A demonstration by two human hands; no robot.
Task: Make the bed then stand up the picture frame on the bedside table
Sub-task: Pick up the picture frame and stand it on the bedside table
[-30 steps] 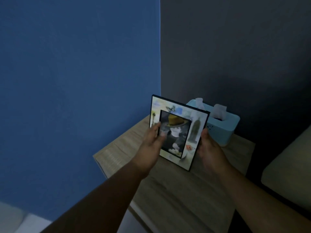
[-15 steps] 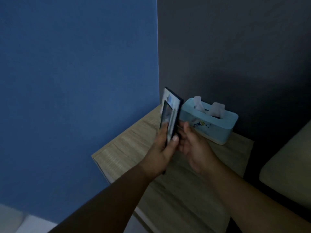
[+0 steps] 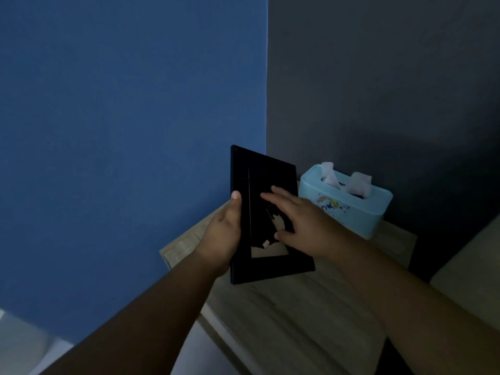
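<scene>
The picture frame (image 3: 259, 174) is held upright above the wooden bedside table (image 3: 297, 307) with its black back turned toward me, so the picture is hidden. My left hand (image 3: 224, 236) grips the frame's left edge, thumb on the back. My right hand (image 3: 303, 223) lies on the back panel with fingers spread over its middle, where a torn patch shows brown board. The frame's lower edge hangs just above the table top.
A light blue tissue box (image 3: 349, 204) with white tissues sticking out stands at the back of the table, right of the frame. A blue wall (image 3: 121, 131) is on the left, a dark grey wall (image 3: 378, 90) behind. A pale bed edge (image 3: 473, 272) shows at the right.
The frame has been turned around: a second ago its picture faced me, then it was edge-on, now its back faces me. My right hand has moved from the frame's right edge onto the back panel.
</scene>
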